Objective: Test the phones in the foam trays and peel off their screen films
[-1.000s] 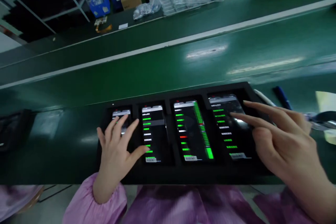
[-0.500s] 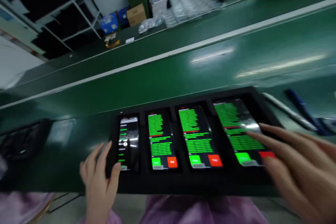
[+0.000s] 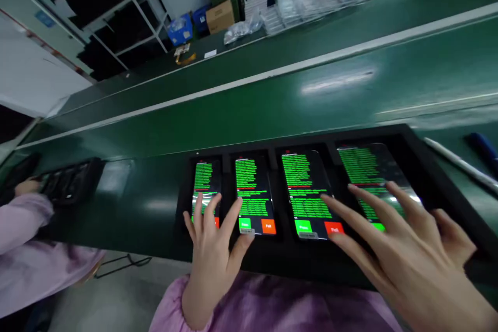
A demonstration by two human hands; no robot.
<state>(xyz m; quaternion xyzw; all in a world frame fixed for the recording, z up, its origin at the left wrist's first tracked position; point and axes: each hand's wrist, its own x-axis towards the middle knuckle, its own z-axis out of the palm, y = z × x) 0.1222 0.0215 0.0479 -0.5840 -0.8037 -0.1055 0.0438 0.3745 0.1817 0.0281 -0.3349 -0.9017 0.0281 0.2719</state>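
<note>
Several phones lie face up, each in its own slot of a black tray [image 3: 241,257] in front of me. Their lit screens show green text above a green and a red button. My left hand [image 3: 216,244] is open over the leftmost phone [image 3: 203,176], its thumb at the lower edge of the second phone [image 3: 252,184]. My right hand [image 3: 404,254] spreads its fingers over the rightmost phone [image 3: 360,166], with the index finger and thumb at the right side of the third phone [image 3: 303,181]. Whether the fingertips touch the glass I cannot tell.
To the right of the tray lie a white pen-like stick [image 3: 462,163] and a blue object [image 3: 482,150]. At left a co-worker's hand [image 3: 27,187] is at another black tray [image 3: 78,181]. Boxes and stacked plastic trays [image 3: 311,2] stand along the far bench.
My left hand has moved right, from the tray's left edge to over the two left phones. My right hand has come left toward the third phone. The leftmost screen now shows green text.
</note>
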